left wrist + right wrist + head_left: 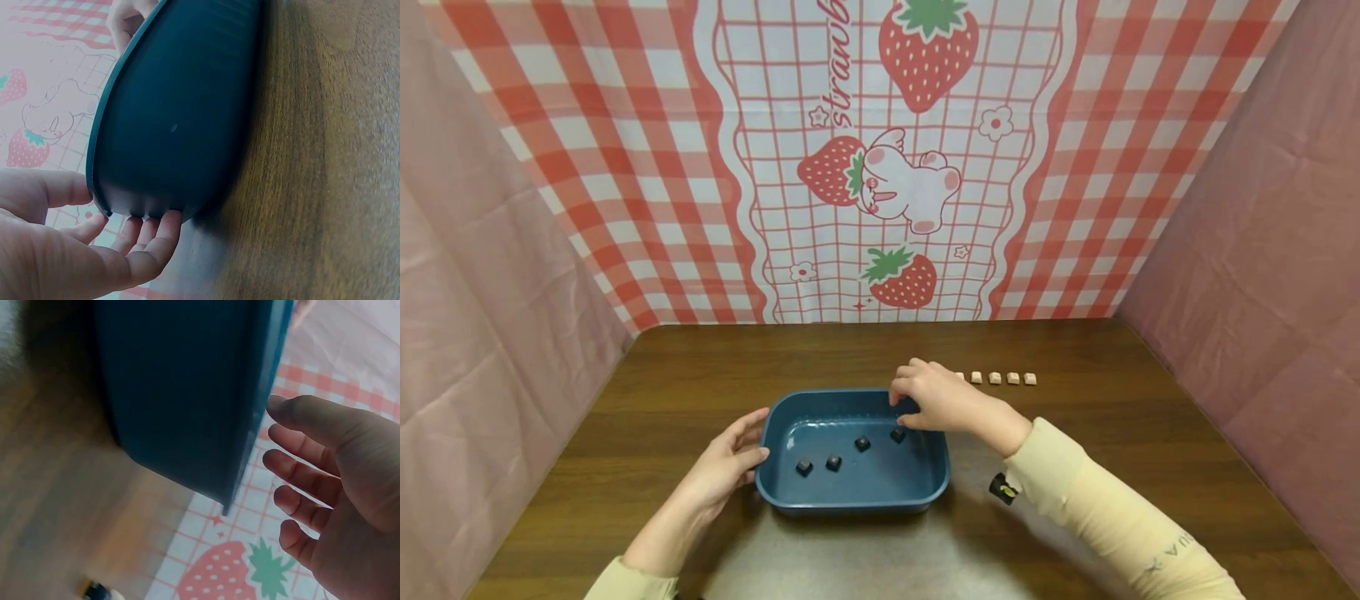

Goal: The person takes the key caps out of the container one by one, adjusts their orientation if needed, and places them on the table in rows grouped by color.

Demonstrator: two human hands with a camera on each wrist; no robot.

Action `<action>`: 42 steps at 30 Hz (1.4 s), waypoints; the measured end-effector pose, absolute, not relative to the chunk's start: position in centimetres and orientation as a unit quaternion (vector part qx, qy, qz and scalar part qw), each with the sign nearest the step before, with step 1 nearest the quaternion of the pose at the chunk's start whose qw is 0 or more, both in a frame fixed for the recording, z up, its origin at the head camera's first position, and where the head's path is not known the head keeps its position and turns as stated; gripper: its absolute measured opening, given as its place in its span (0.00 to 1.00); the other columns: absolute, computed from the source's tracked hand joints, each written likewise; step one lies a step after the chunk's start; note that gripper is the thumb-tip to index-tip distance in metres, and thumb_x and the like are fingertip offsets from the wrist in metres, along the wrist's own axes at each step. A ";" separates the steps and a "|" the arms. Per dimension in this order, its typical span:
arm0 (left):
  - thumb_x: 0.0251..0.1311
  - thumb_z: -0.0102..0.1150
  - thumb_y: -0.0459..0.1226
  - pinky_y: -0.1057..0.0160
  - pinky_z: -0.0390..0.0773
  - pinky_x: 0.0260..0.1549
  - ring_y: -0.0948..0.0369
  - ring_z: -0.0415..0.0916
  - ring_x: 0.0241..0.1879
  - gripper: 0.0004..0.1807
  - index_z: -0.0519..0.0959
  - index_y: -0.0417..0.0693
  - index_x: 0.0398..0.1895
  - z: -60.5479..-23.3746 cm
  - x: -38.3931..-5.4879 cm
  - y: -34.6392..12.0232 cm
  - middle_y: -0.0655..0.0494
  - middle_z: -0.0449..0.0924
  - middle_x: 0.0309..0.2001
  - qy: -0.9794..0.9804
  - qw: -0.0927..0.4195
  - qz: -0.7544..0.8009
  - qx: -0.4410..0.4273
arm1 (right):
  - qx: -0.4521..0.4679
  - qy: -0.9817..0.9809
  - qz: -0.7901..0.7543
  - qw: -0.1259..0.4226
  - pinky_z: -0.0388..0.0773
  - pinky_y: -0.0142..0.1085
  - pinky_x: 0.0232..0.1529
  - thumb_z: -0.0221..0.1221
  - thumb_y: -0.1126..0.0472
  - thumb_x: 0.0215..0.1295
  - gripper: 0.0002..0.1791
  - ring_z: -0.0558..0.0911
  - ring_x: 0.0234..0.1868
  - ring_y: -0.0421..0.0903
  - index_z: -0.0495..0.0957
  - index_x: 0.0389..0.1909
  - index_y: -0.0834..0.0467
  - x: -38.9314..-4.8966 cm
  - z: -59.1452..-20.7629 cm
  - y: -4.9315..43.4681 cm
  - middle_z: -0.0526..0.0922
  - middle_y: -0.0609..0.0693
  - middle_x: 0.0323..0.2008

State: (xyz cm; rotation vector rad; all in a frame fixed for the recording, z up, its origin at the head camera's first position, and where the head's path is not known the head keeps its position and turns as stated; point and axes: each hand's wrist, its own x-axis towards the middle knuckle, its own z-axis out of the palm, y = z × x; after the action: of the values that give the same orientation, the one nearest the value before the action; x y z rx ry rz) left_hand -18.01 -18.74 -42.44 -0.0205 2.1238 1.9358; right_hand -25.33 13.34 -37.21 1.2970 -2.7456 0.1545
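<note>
A blue rectangular tub (850,505) sits on the table with several small black keycaps (833,462) spread across its bottom. My left hand (724,462) is at the tub's left end. Its thumb touches the rim and its loosely bent fingers rest against the outer wall (175,112). Over the back right of the tub hovers my right hand (943,400), thumb just above the rightmost keycap (898,434). In the right wrist view the fingers of that right hand (337,481) are spread and gently curved, with nothing visible between them.
A row of several cream-coloured keycaps (995,378) lies behind the tub on the right, partly hidden by the right hand. The right wrist view has a small dark piece (97,590) beside a pale one. A strawberry-patterned cloth (895,200) hangs behind the wooden table (700,354).
</note>
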 end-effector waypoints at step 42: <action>0.64 0.46 0.26 0.58 0.76 0.40 0.49 0.70 0.53 0.32 0.54 0.44 0.71 -42.4 -17.9 -18.7 0.34 0.61 0.64 0.732 0.131 0.668 -0.003 | 0.442 -0.876 -0.144 0.128 0.53 0.35 0.29 0.69 0.53 0.49 0.08 0.69 0.33 0.44 0.79 0.25 0.47 -24.4 -41.5 11.8 0.73 0.44 0.26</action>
State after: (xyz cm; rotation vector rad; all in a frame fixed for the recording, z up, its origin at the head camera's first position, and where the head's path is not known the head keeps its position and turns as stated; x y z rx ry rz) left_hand -17.87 -18.73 -42.36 -0.0088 2.1258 1.9401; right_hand -24.41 11.84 -41.55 1.2852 -2.5490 -0.4197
